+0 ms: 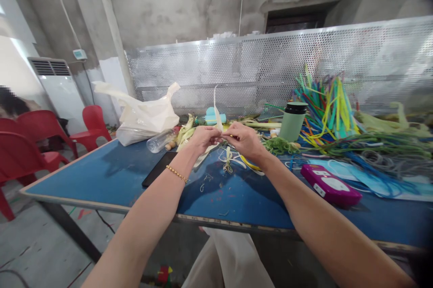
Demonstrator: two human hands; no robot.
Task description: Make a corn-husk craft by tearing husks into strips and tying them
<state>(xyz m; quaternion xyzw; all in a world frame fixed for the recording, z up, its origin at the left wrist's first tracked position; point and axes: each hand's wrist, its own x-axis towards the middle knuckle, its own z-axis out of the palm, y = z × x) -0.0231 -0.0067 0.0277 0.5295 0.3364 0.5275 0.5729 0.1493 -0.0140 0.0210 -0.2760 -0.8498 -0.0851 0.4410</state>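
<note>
Both my hands meet over the middle of the blue table (111, 180). My left hand (203, 138) and my right hand (244, 140) are closed, pinching a pale strip of corn husk (217, 112) between them; one end of it stands up above my fingers. Below my hands lie more pale husk strips and a small knotted piece (228, 162). Corn cobs with husks (184, 134) lie just left of my left hand. A gold bead bracelet (176, 173) is on my left wrist.
A black tablet (157, 168), a clear bottle (160, 140) and a white plastic bag (145, 116) lie to the left. A green tumbler (292, 121), coloured strips (324, 103), green stalks and a magenta case (329, 185) lie to the right. Red chairs (37, 139) stand at the left.
</note>
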